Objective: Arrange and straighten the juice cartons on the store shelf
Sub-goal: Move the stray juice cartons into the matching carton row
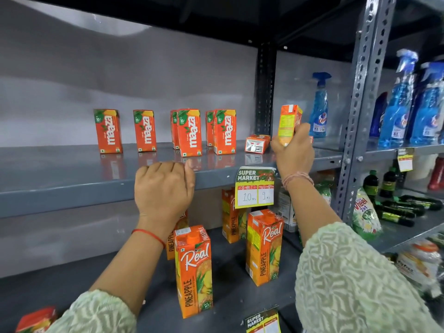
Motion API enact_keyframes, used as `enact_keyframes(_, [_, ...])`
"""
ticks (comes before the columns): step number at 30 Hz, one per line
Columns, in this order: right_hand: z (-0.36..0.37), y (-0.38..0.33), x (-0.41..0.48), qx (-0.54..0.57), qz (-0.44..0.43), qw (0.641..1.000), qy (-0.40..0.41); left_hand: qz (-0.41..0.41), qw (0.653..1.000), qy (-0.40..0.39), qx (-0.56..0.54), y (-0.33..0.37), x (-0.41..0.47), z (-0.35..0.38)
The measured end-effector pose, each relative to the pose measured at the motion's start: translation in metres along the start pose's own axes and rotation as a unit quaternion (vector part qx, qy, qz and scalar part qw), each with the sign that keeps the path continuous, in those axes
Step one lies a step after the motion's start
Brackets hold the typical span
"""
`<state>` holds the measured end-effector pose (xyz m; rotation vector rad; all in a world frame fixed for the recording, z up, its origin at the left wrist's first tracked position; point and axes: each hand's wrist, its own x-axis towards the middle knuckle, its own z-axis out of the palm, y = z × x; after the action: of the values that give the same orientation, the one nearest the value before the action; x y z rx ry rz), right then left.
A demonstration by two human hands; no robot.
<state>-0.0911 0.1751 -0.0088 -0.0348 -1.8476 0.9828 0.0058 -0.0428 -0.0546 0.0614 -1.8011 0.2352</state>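
At the right end of the upper shelf (72, 186), the right hand (294, 150) is wrapped around the lower part of a small orange juice carton (288, 121), holding it upright and lifted clear of the shelf surface — its side panel of fine print faces the camera. A pale thread bracelet (298, 179) circles that wrist. The left hand (164, 188) holds nothing; its fingers are curled loosely and it hovers at the shelf's front lip, well to the left of the lifted carton, with a red thread (150, 236) at the wrist.

Just left of the right hand, a toppled small carton (257, 143) lies on its side on the shelf, base toward the camera. Farther left stand the Maaza cartons in a loose row: a pair (224, 132) nearest the toppled one, another pair (188, 132), then a single carton (144, 131) and a last one (108, 131), each upright with uneven gaps between them.

Below the right wrist, a Super Market price tag (255, 187) hangs from the shelf edge. On the lower shelf stand tall Real pineapple cartons — one (193, 270) beneath the left forearm, one (264, 246) to its right, one (231, 217) behind, and what seems to be another, mostly hidden by the left wrist. Beyond the steel upright (360, 104), blue spray bottles (398, 97) fill the neighbouring rack.
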Motion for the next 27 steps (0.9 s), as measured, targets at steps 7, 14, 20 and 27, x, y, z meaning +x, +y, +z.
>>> enact_keyframes(7, [-0.011, 0.004, -0.012, 0.074, -0.018, 0.995, -0.068, -0.004, 0.999, -0.03, -0.016, 0.001, 0.0, -0.004])
enact_keyframes(14, [-0.027, 0.007, 0.006, 0.19, 0.12, 0.96, -0.167, 0.013, 0.998, -0.057, -0.035, -0.002, 0.0, -0.009])
enact_keyframes(20, [-0.037, -0.011, 0.01, 0.169, 0.137, 0.94, -0.262, 0.045, 0.995, -0.067, -0.056, -0.023, -0.003, -0.018])
enact_keyframes(27, [-0.02, -0.085, -0.045, 0.222, 0.065, 0.927, -0.295, -0.014, 0.999, -0.034, 0.009, -0.104, -0.021, -0.045])
